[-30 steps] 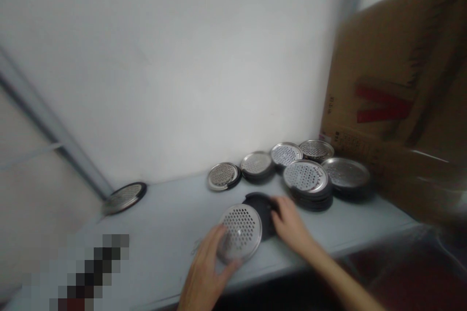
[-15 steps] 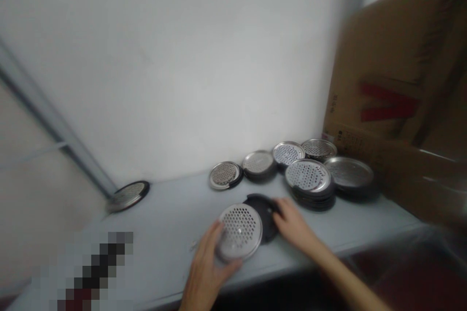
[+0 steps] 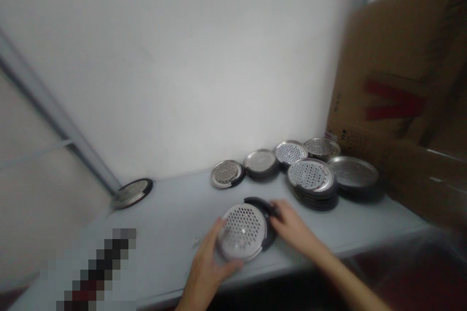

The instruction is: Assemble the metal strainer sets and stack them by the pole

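A round metal grater disc (image 3: 243,231) with many holes lies near the table's front edge. My left hand (image 3: 207,265) grips its left rim, thumb at the bottom and fingers at the upper left. My right hand (image 3: 288,223) is closed on a black crescent-edged holder (image 3: 269,233) at the disc's right. The disc's right part sits inside the holder's curved rim, and the holder's base is mostly covered by the disc. Behind my right hand stands a stack of grater discs in black holders (image 3: 312,177).
Along the wall lie a grater disc in a holder (image 3: 226,174), a plainer disc (image 3: 260,161) and further discs (image 3: 291,152). A round metal tray-like disc (image 3: 353,172) rests by a cardboard box (image 3: 397,58). Another disc (image 3: 133,193) lies at the far left of the table (image 3: 168,238).
The grater disc has slid rightward into the black holder, so less of the holder's base shows. Both hands keep their grip. The view has shifted slightly.
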### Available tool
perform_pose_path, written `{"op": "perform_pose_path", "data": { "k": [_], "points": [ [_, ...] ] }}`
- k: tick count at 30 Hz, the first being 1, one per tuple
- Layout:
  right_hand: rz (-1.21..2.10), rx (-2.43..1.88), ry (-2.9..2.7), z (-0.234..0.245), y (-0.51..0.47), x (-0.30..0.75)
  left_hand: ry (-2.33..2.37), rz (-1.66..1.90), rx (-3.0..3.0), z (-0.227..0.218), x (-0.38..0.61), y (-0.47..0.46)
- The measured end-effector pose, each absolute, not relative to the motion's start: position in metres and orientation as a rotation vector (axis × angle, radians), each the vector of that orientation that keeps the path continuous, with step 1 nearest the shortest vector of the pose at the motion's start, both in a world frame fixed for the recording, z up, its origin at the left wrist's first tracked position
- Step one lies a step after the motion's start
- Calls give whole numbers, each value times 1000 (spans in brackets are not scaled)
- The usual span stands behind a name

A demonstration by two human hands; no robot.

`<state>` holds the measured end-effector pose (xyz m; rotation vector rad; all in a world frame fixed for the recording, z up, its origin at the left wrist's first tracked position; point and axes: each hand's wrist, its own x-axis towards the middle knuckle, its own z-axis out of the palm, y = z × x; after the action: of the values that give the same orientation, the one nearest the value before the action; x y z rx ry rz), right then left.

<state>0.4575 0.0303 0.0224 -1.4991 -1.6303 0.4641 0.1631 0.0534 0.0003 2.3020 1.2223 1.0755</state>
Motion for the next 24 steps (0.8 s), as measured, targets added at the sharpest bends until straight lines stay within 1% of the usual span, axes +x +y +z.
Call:
{"op": "perform_pose_path", "data": {
  "k": [7, 15, 24],
  "points": [
    [548, -1461, -1613, 23, 31, 460, 1169, 976, 2172, 18, 161, 51],
    [818, -1314, -1663, 33, 23, 464, 1185, 972, 2106, 19, 163, 48],
    [829, -1275, -1762, 53, 13, 465, 1176, 915, 2121, 28, 163, 47]
  ]
}}
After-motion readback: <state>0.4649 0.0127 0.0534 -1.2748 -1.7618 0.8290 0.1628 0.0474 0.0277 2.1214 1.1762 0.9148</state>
